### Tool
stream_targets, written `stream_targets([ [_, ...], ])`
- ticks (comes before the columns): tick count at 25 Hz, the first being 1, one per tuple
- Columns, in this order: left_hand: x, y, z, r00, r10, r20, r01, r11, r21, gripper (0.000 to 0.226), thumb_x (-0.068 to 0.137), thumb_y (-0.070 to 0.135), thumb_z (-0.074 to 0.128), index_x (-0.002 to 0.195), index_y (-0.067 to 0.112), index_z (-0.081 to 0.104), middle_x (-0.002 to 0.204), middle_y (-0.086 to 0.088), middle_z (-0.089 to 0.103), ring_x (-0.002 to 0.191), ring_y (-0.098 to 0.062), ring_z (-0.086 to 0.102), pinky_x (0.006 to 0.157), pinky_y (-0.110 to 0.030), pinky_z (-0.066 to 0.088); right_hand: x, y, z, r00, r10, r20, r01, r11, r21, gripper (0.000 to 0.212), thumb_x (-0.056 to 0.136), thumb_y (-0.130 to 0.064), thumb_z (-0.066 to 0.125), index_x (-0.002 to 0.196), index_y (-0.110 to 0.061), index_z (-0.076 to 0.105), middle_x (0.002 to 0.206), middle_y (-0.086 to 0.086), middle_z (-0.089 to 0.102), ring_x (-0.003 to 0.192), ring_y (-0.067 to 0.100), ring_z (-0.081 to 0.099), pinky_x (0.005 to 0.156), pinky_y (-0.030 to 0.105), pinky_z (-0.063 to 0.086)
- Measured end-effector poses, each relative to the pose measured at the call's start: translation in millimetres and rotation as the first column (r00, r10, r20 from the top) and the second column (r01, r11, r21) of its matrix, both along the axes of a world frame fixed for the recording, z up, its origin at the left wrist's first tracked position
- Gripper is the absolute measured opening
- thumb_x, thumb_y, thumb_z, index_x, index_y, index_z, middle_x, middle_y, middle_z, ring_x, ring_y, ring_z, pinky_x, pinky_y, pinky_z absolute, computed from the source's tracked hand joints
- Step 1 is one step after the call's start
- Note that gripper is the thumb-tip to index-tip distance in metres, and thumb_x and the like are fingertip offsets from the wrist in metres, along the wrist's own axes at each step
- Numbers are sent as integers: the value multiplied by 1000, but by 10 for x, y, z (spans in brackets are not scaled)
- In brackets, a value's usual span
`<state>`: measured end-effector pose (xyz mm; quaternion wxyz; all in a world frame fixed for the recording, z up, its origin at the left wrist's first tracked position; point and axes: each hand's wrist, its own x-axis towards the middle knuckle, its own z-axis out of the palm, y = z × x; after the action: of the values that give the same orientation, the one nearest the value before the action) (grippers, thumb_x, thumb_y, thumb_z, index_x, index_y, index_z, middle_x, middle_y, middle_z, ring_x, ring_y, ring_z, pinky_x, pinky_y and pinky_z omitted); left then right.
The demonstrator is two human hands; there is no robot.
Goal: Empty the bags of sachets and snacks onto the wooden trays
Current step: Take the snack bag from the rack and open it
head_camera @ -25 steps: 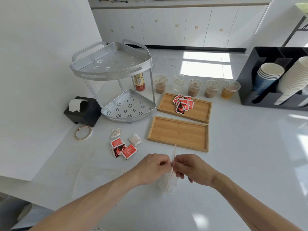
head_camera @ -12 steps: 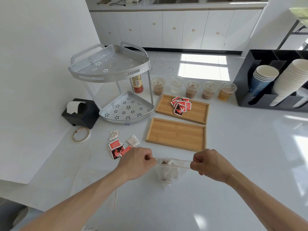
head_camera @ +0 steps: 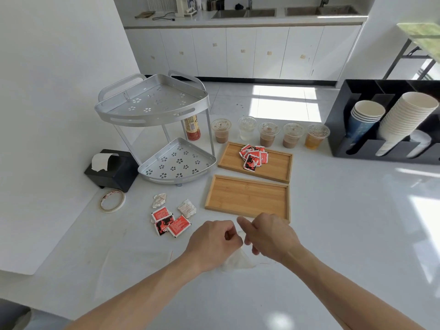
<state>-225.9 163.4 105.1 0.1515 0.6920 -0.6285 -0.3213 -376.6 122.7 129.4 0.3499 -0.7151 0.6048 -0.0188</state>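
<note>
Bag-opening step, looks like. Left hand (head_camera: pixel 214 241) pinches clear bag (head_camera: pixel 238 262) top; right hand (head_camera: pixel 269 236) curled beside it, grip unclear tbh. Bare near tray (head_camera: pixel 247 198) at 12 o'clock. Next: lift, tip over it.

Red-and-black printed sachets (head_camera: pixel 253 156) lie on a honey-brown wooden tray (head_camera: pixel 278 168); at six o'clock, a second wooden tray (head_camera: pixel 247 196) shows pale grain. At nine o'clock, a silver metal corner rack (head_camera: pixel 164 136) carries flower-shaped perforations. At three o'clock, a matte black cup holder (head_camera: pixel 338 129) frames white and blue paper cups (head_camera: pixel 364 117).
</note>
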Motion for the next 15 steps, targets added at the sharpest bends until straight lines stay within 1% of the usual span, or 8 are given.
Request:
stream_targets([
  [2,-47,48,-6,999,9,40,-8,1000,-28,28,81,37,57,56,29,47,51,10,51,51,-7,45,49,-26,32,47,-49,-75,997,-33,-64,32,999,-24,61,96,-49,33,71,-10,72,56,1,72,58,16,66,71,33,58],
  [3,-63,75,-13,999,5,40,-4,999,-33,26,81,37,57,58,27,48,52,10,51,53,-9,45,50,-26,32,32,-79,-103,995,-56,-79,54,998,-31,56,96,-46,35,71,-10,71,55,0,72,59,17,68,70,33,58],
  [5,-100,129,-40,999,-26,35,28,999,-34,22,80,38,55,64,24,52,54,10,52,55,-9,46,50,-25,34,-27,-145,-145,991,-108,-77,107,994,-20,44,91,-37,46,66,-10,69,52,-2,71,52,13,66,58,27,56],
  [6,-121,159,-60,998,-50,29,51,998,-37,21,80,39,54,66,24,53,54,10,52,54,-8,46,50,-24,34,-51,-172,-154,990,-130,-58,129,992,-13,37,87,-32,52,61,-11,67,50,-3,70,48,11,65,50,24,51],
  [8,-165,194,-106,996,-86,-29,85,996,-35,20,82,40,52,69,25,54,56,12,53,54,-6,47,51,-23,35,-84,-202,-139,989,-145,-19,144,989,-30,27,80,-25,57,56,-14,64,52,-6,70,48,10,66,46,22,47],
  [11,-124,185,-206,976,-107,-192,118,992,47,25,83,48,49,68,28,55,56,16,54,55,-4,47,53,-23,35,-132,-195,-74,996,-82,-26,78,991,-105,22,79,-30,59,61,-18,65,58,-7,70,57,13,67,49,26,47],
  [13,18,144,-331,979,-94,-180,118,985,128,23,84,49,52,70,31,56,62,19,57,57,0,48,58,-25,41,-178,-182,-10,997,10,-78,-23,985,-174,23,82,-37,59,66,-22,68,61,-7,69,59,12,64,49,25,43],
  [15,195,76,-481,990,-53,-130,78,977,196,16,86,45,56,84,29,60,79,16,63,65,0,52,72,-31,49,-220,-195,73,990,73,-121,-101,966,-239,23,85,-42,58,73,-26,71,69,-9,70,67,13,64,55,27,49],
])
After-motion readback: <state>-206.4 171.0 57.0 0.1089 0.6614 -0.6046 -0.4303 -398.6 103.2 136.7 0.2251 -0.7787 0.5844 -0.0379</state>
